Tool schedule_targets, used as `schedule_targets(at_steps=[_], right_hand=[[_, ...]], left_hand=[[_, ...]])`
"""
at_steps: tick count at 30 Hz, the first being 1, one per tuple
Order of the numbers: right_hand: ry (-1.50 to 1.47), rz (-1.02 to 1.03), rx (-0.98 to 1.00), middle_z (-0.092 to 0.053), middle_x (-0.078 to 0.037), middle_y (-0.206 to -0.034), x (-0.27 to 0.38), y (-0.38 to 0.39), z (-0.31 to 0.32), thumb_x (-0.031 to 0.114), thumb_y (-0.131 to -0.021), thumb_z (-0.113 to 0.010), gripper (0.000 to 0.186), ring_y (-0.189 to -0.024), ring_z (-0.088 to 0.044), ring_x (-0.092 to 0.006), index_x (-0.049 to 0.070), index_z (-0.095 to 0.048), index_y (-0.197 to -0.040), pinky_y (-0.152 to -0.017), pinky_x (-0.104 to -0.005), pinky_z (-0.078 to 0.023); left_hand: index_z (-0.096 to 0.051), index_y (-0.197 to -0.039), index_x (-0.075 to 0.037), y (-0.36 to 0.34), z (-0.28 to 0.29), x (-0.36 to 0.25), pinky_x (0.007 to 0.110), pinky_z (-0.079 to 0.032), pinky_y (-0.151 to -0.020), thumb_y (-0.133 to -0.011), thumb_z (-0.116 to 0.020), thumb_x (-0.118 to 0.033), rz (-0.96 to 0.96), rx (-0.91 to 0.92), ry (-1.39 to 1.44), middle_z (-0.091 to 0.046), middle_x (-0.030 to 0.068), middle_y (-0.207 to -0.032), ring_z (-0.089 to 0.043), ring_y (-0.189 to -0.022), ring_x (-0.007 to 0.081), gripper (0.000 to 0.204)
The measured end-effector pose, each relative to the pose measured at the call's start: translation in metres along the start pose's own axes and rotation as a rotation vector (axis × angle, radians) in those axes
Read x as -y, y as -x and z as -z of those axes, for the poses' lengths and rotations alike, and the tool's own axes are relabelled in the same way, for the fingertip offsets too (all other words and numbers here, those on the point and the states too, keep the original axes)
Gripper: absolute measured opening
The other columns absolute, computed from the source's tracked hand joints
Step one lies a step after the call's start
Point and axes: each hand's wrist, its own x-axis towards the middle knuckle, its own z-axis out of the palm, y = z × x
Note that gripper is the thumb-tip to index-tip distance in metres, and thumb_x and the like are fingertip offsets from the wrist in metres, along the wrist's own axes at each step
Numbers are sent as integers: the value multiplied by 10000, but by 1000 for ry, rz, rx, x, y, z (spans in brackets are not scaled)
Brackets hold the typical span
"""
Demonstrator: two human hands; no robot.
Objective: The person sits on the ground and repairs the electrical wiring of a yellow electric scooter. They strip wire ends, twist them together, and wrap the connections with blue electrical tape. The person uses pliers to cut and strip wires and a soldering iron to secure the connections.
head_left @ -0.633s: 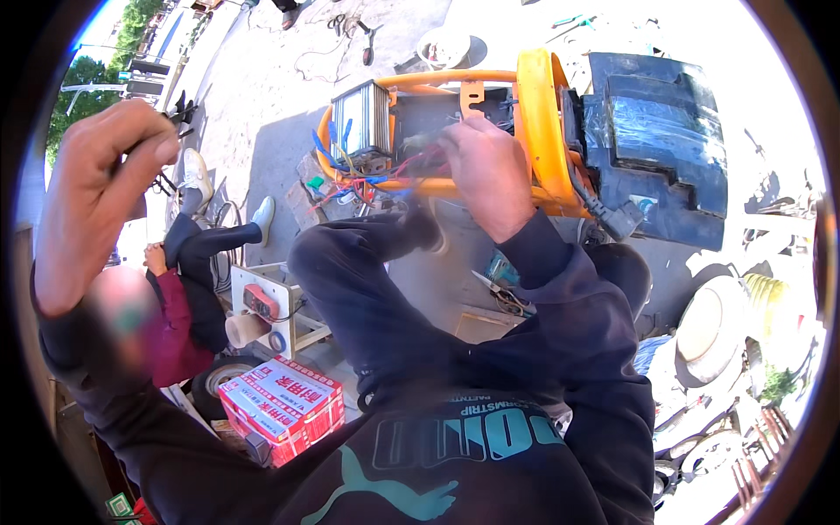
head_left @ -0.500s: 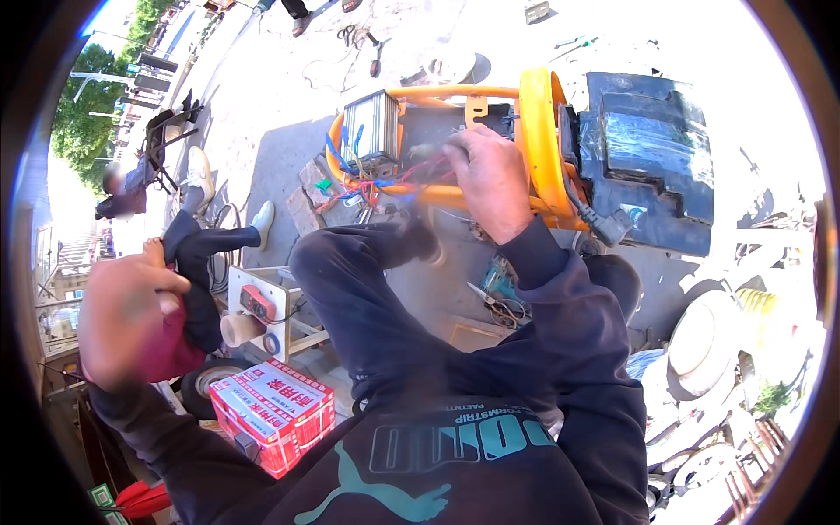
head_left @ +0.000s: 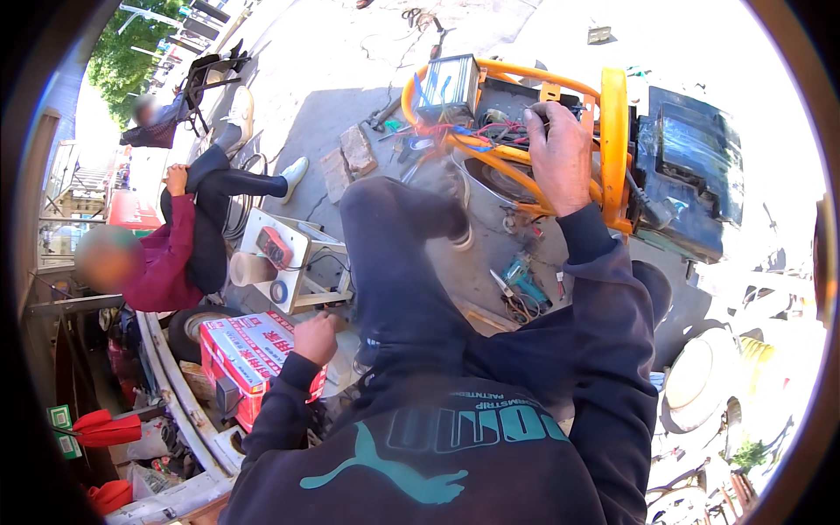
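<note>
My right hand [head_left: 560,153] is closed at the yellow tubular frame [head_left: 613,140], thumb and fingers pinched at thin red wires [head_left: 512,129]. Red and blue wires run across the frame below a finned metal controller box [head_left: 448,80]. Beside the frame, on the right, lies a black battery case [head_left: 687,153] wrapped in clear film. My left hand [head_left: 316,339] hangs low by my leg, next to a red and white carton [head_left: 245,346]; its fingers are curled, and whether they hold anything is hidden.
A seated person in a maroon top [head_left: 162,271] is at the left beside a white stand [head_left: 306,282] with a red meter [head_left: 274,248]; another person [head_left: 153,131] sits beyond. A teal power tool [head_left: 525,280], scissors and bricks [head_left: 356,149] lie on the ground. A white basin [head_left: 700,376] is lower right.
My left hand has dropped from high at the left to beside the carton. The view has shifted, so my right hand and the frame appear further right.
</note>
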Motion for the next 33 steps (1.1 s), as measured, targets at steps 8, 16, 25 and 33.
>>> schedule_targets(at_steps=[8, 16, 25, 33], right_hand=[[-48, -41, -52, -730, -221, -905, 0, 1, 4, 115, -988, -644, 155, -812, -725, -355, -29, -680, -1033, -737, -404, -558], [-103, -80, -54, -757, -155, -894, 3, 6, 0, 96, -976, -675, 163, -764, -738, -200, -35, -688, -1072, -713, -325, -572], [-128, -103, -35, -752, -137, -855, 2, 3, -2, 82, -968, -682, 145, -726, -724, -170, -23, -691, -1068, -692, -310, -569], [-117, -121, 47, -718, -143, -827, 8, -1, 0, 57, -966, -665, 100, -710, -710, -181, -14, -685, -1034, -662, -318, -554]], left_hand=[[-632, -1214, 7, -124, 183, -103, 369, -547, -749, -953, -654, -44, -283, -778, 959, -717, 149, -983, -713, -854, 278, 267], [-721, -1165, 6, -192, 195, -140, 286, -575, -835, -959, -694, -50, -371, -690, 1518, -755, 71, -1027, -708, -972, 119, 215], [-705, -1070, -29, -215, 218, -151, 348, -585, -779, -837, -764, 36, -805, -1217, 627, -716, 91, -1053, -716, -909, 263, 248], [-655, -1039, -83, -226, 270, -158, 374, -569, -704, -830, -724, -133, -921, -880, 220, -701, 64, -994, -669, -926, 248, 226]])
